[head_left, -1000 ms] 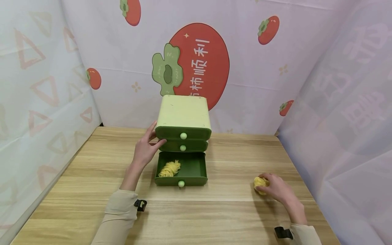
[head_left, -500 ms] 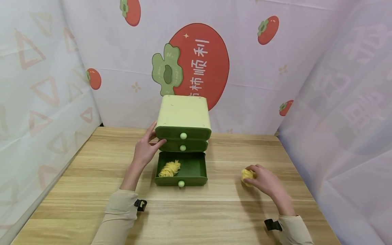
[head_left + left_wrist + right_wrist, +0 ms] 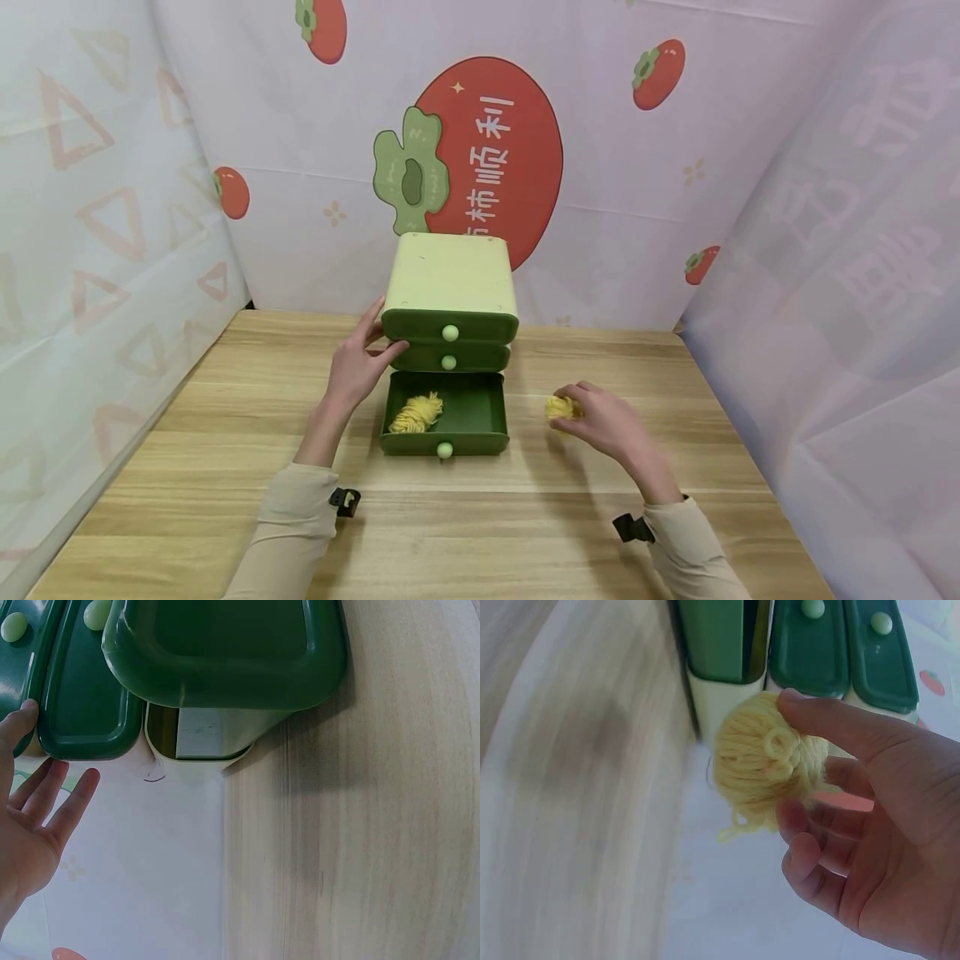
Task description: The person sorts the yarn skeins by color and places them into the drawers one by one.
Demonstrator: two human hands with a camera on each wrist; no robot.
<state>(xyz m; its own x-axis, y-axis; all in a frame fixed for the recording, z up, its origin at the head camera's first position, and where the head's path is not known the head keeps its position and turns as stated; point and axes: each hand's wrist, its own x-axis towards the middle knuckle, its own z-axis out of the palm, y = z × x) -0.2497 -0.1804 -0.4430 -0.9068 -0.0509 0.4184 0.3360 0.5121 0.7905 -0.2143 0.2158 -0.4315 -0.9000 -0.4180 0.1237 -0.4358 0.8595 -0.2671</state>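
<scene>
A small chest of drawers [image 3: 452, 271] with a pale yellow-green body and dark green fronts stands near the back wall. Its bottom drawer [image 3: 474, 404] is pulled out, and a bundle of yellow yarn [image 3: 417, 413] lies in the left part of it. My left hand [image 3: 356, 367] touches the chest's left side, thumb at the front edge by the upper drawers and the other fingers fairly straight. Between thumb and fingers, my right hand [image 3: 606, 421] holds a ball of yellow yarn [image 3: 761, 761] to the right of the pulled-out drawer.
The upper two drawers, with round light green knobs [image 3: 449, 333], are pushed in. Beneath everything is a wooden table [image 3: 465, 533]. Printed cloth walls [image 3: 300, 250] enclose it at the back and both sides.
My right hand has carried the yarn ball leftward and slightly back across the table, closer to the pulled-out drawer. My left hand and the chest have stayed put.
</scene>
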